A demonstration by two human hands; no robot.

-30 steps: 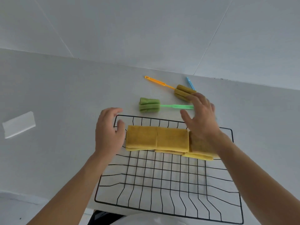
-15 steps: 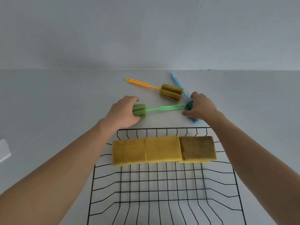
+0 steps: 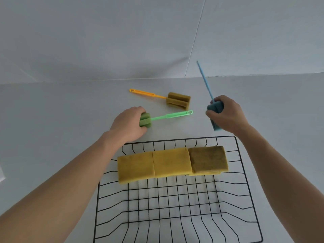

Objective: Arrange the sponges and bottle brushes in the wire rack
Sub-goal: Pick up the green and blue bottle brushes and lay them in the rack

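Note:
A black wire rack (image 3: 236,155) lies on the white table, with three yellow-brown sponges (image 3: 171,163) side by side across its far end. My left hand (image 3: 128,125) grips the sponge head of the green bottle brush (image 3: 168,116), whose handle points right on the table. My right hand (image 3: 228,114) holds the blue bottle brush (image 3: 205,83) by its sponge head, lifted off the table, handle pointing up and away. The orange bottle brush (image 3: 178,100) lies untouched beyond the green one.
A white wall (image 3: 122,41) rises right behind the brushes. A white object (image 3: 1,174) shows at the left edge of the view. The near part of the rack holds nothing.
My hands left the sponges and reached past the rack. The left hand closed on the green brush head; the right hand took the blue brush and lifted it so the handle stands up.

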